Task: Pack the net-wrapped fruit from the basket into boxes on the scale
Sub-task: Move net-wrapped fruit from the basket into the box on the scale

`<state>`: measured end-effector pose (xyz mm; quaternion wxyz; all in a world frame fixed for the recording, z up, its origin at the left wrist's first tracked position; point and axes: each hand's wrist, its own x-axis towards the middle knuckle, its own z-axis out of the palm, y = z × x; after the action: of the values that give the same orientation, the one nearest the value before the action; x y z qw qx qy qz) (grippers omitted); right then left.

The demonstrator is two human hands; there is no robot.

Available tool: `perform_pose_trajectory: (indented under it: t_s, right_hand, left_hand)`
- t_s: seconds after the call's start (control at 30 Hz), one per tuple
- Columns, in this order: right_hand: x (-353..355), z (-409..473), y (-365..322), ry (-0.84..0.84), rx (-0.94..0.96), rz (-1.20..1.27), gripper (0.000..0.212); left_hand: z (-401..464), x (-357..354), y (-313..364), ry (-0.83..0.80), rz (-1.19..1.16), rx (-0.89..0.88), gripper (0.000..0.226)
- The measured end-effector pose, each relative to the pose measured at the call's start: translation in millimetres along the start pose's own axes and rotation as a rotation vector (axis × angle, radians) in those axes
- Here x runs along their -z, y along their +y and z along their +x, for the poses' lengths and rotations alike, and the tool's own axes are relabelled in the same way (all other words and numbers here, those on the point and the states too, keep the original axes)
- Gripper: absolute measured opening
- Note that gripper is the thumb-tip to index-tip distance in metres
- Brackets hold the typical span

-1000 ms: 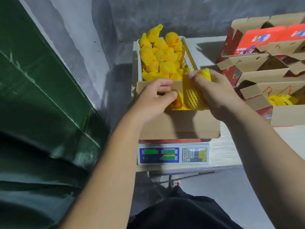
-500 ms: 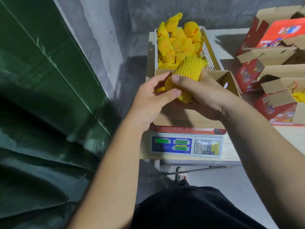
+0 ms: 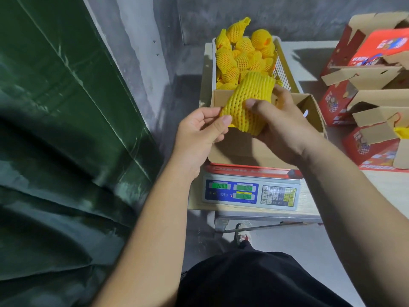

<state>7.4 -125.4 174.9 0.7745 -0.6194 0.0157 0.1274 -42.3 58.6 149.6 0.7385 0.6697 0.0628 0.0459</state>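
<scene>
The right hand cups a net-wrapped fruit from below and from its 3 o'clock side, thumb curled over the front of the yellow foam net and fingers wrapped round the back. The left hand sits at the fruit's 8 o'clock, pinching the lower corner of the net between thumb and forefinger, the other fingers loosely curled behind. The fruit is tilted, its top leaning toward 1 o'clock, and it is held in the air above the open cardboard box.

That box stands on the scale, whose blue panel with green displays and keypad faces the person at 6 o'clock from the hands. How much the box holds cannot be told, since hands and fruit hide its inside.

At 12 o'clock from the held fruit, just behind the box, the white basket is heaped with more fruit in yellow nets. Well apart at 3 o'clock, red cartons with open brown flaps stand on the table. A green tarpaulin fills the 9 o'clock side.
</scene>
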Motion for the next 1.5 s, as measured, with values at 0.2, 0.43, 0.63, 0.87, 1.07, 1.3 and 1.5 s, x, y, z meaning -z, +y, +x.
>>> perform_pose_trajectory:
  t_s: [0.2, 0.43, 0.63, 0.87, 1.07, 1.3, 1.5]
  right_hand:
    - [55, 26, -30, 0.3, 0.183, -0.577, 0.12]
    - [50, 24, -17, 0.17, 0.063, -1.348, 0.076]
    - [16, 0, -14, -0.024, 0.182, -1.395, 0.062]
    - [-4, -13, -13, -0.09, 0.349, -1.352, 0.057]
    - [-7, -11, -9, -0.132, 0.348, -1.339, 0.05]
    - [-4, -2, -5, -0.192, 0.344, -1.304, 0.045]
    - [5, 15, -12, -0.246, 0.412, -1.243, 0.041]
  left_hand:
    - [5, -4, -4, 0.172, 0.053, 0.062, 0.015]
    - [11, -18, 5, 0.061, 0.324, -0.095, 0.017]
    - [8, -12, 0, -0.006, 0.391, -0.082, 0.018]
    - [6, -10, 1, -0.022, 0.412, -0.075, 0.015]
    - [3, -8, -3, -0.016, 0.421, -0.072, 0.015]
    - [8, -10, -6, -0.009, 0.425, -0.052, 0.016]
    - [24, -25, -2, 0.008, 0.403, -0.049, 0.018]
